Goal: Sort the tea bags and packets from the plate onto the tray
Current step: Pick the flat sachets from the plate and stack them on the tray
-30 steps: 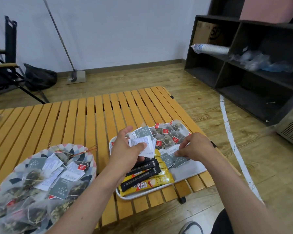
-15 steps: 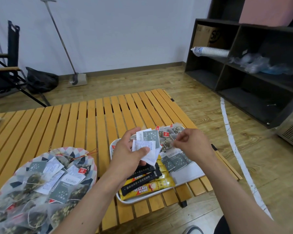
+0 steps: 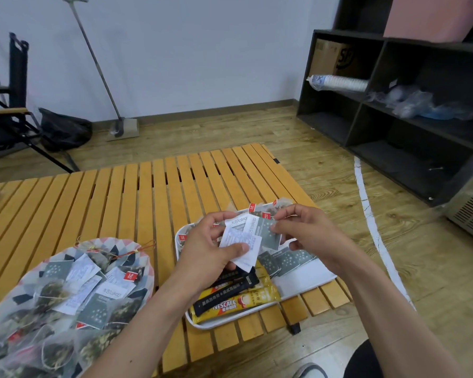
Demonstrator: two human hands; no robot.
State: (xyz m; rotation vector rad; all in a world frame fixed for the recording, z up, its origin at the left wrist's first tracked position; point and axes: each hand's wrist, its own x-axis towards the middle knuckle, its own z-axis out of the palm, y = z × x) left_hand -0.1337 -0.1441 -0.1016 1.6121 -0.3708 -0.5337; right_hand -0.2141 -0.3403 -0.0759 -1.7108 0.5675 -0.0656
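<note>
> So which step rn?

Mid-sort — left grip point(image 3: 210, 253) curled round a fan of packets point(image 3: 239, 237) just above the tray point(image 3: 309, 286), right grip point(image 3: 309, 233) pinching the grey packet point(image 3: 266, 234) at its edge. Plate point(image 3: 147, 264) on the desk point(image 3: 120, 197) has loads of tea bags point(image 3: 52, 291) left.

> Next?

Prob pull that one free, lay it w/ the grey ones point(image 3: 287, 261) — w/o dragging neighbours.

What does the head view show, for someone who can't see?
The left hand and right hand hold white and grey packets above a white tray. A patterned plate heaped with tea bags sits on the slatted table.
</note>
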